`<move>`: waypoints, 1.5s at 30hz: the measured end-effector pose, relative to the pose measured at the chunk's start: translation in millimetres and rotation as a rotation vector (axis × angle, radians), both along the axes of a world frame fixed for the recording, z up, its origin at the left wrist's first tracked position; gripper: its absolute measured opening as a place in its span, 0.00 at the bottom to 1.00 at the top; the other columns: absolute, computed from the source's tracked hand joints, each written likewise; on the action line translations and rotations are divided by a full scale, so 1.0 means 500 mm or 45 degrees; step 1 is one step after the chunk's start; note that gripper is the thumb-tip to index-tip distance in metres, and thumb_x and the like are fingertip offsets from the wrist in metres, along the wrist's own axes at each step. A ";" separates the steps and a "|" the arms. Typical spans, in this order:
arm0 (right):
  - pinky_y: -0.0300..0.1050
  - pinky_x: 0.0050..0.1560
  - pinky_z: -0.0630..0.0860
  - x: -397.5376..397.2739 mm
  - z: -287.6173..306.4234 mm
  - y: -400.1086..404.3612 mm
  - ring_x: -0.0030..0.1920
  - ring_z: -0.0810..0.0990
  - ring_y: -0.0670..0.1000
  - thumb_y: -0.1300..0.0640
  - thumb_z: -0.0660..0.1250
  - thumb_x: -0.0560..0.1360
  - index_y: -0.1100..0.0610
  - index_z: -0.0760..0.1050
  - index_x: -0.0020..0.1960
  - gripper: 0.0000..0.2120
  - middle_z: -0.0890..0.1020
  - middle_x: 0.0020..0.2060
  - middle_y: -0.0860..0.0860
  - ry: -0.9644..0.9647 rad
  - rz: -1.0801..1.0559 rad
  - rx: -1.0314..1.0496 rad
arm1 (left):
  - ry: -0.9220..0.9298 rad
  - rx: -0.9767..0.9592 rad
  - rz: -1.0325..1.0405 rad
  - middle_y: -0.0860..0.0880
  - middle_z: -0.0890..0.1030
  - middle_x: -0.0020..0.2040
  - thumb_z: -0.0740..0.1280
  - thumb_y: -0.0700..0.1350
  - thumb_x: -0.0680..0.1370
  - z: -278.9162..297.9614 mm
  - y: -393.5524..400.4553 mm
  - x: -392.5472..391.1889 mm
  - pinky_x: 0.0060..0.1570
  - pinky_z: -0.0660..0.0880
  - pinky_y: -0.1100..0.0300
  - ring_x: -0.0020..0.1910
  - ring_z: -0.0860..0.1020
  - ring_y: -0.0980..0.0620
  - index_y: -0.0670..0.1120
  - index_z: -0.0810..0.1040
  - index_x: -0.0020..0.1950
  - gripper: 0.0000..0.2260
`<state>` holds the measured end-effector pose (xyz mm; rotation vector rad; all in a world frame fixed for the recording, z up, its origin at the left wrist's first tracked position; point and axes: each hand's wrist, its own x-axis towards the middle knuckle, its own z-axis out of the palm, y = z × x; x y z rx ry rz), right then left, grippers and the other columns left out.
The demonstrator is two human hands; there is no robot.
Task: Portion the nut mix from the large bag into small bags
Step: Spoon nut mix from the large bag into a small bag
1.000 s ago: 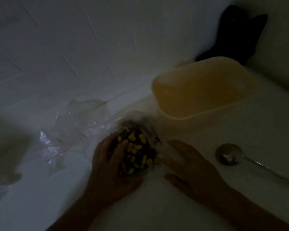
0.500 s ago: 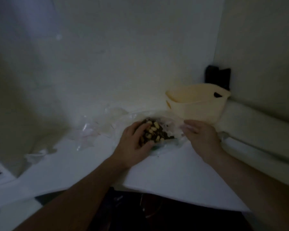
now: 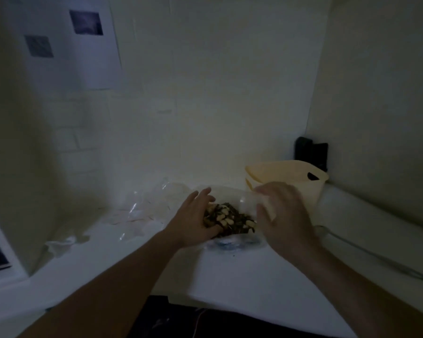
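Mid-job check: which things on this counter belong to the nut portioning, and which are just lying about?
Belongs to the job:
- bag of nut mix, between both hands
- left hand, resting on the bag
- right hand, at the bag's plastic
- empty clear bags
- spoon, a likely scoop

Lying about:
- yellow tub
- dark object in the corner
- crumpled scrap

Dim, murky light all round, brightest on the far wall [image 3: 205, 118] and white counter [image 3: 242, 272]. The right hand [image 3: 286, 215] smears with motion blur, edges bow from the wide lens, and grain muddies the dark left side and near corners.
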<state>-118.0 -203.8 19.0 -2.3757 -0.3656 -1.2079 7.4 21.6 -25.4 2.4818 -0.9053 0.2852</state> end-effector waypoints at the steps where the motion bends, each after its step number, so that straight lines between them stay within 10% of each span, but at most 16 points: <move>1: 0.50 0.57 0.76 0.001 0.005 0.019 0.54 0.77 0.55 0.64 0.66 0.77 0.56 0.82 0.55 0.10 0.82 0.53 0.53 -0.056 0.171 -0.354 | -0.029 0.017 -0.033 0.50 0.59 0.83 0.74 0.59 0.76 0.004 -0.002 0.011 0.79 0.46 0.57 0.82 0.52 0.50 0.48 0.64 0.80 0.37; 4: 0.53 0.57 0.76 0.071 0.005 0.038 0.54 0.77 0.51 0.58 0.62 0.75 0.50 0.81 0.53 0.12 0.82 0.50 0.46 0.203 0.280 -0.825 | -0.081 0.078 -0.140 0.48 0.66 0.80 0.71 0.64 0.76 0.000 -0.007 0.043 0.83 0.47 0.49 0.82 0.57 0.47 0.48 0.65 0.79 0.37; 11: 0.48 0.61 0.75 0.219 -0.032 -0.076 0.63 0.78 0.49 0.49 0.60 0.84 0.51 0.77 0.66 0.14 0.77 0.65 0.44 0.838 0.214 -0.531 | -0.492 0.256 0.085 0.53 0.79 0.68 0.66 0.72 0.70 -0.032 0.023 0.035 0.63 0.69 0.46 0.65 0.74 0.43 0.54 0.74 0.73 0.36; 17: 0.61 0.64 0.76 0.280 -0.097 -0.112 0.59 0.81 0.58 0.66 0.68 0.79 0.63 0.82 0.59 0.11 0.84 0.58 0.58 0.892 0.128 -0.199 | 0.061 0.044 -0.073 0.57 0.69 0.76 0.65 0.79 0.67 -0.071 0.017 0.100 0.74 0.65 0.44 0.74 0.66 0.50 0.58 0.64 0.79 0.46; 21: 0.48 0.59 0.77 0.309 -0.119 -0.126 0.58 0.83 0.57 0.64 0.67 0.79 0.56 0.83 0.62 0.14 0.85 0.57 0.56 0.905 -0.014 -0.009 | 0.579 -0.346 -0.237 0.62 0.73 0.68 0.73 0.68 0.70 -0.056 -0.002 0.140 0.67 0.78 0.54 0.69 0.76 0.55 0.56 0.67 0.76 0.39; 25: 0.36 0.71 0.63 0.290 -0.078 -0.113 0.73 0.73 0.48 0.63 0.64 0.80 0.53 0.78 0.71 0.20 0.77 0.72 0.47 0.699 0.070 -0.174 | 0.304 -0.171 -0.032 0.59 0.80 0.63 0.63 0.71 0.74 -0.019 -0.007 0.138 0.65 0.76 0.49 0.62 0.78 0.56 0.57 0.74 0.72 0.31; 28: 0.44 0.75 0.58 0.253 -0.045 -0.064 0.79 0.60 0.44 0.43 0.64 0.82 0.46 0.64 0.80 0.28 0.67 0.78 0.40 0.732 0.350 -0.469 | -0.162 -0.021 0.032 0.56 0.81 0.62 0.62 0.69 0.75 0.001 -0.034 0.102 0.63 0.73 0.51 0.60 0.77 0.51 0.55 0.76 0.70 0.29; 31: 0.55 0.79 0.56 0.258 -0.087 -0.054 0.81 0.51 0.44 0.22 0.61 0.71 0.40 0.44 0.83 0.49 0.51 0.82 0.36 1.064 0.345 -0.634 | -0.093 0.181 -0.009 0.54 0.74 0.73 0.59 0.79 0.71 -0.030 -0.051 0.082 0.71 0.68 0.48 0.70 0.71 0.49 0.56 0.67 0.78 0.42; 34: 0.55 0.78 0.62 0.265 -0.142 -0.088 0.80 0.56 0.45 0.20 0.66 0.67 0.40 0.44 0.83 0.55 0.55 0.81 0.38 1.070 0.348 -0.408 | -0.018 0.200 -0.040 0.53 0.66 0.80 0.58 0.83 0.68 -0.086 -0.035 0.096 0.78 0.60 0.46 0.78 0.64 0.48 0.55 0.59 0.83 0.50; 38: 0.51 0.78 0.63 0.254 -0.168 -0.104 0.79 0.57 0.42 0.20 0.67 0.65 0.41 0.47 0.83 0.56 0.57 0.81 0.40 1.029 0.335 -0.248 | 0.189 -0.301 -0.320 0.62 0.72 0.71 0.79 0.61 0.71 -0.080 -0.037 0.098 0.70 0.68 0.66 0.70 0.71 0.66 0.54 0.65 0.78 0.39; 45: 0.24 0.70 0.53 0.217 -0.110 -0.101 0.75 0.57 0.30 0.32 0.66 0.72 0.39 0.64 0.79 0.38 0.58 0.77 0.30 0.873 0.309 0.071 | -0.019 -0.506 0.062 0.56 0.80 0.63 0.63 0.55 0.82 -0.012 0.023 0.083 0.59 0.76 0.62 0.59 0.78 0.60 0.54 0.80 0.67 0.16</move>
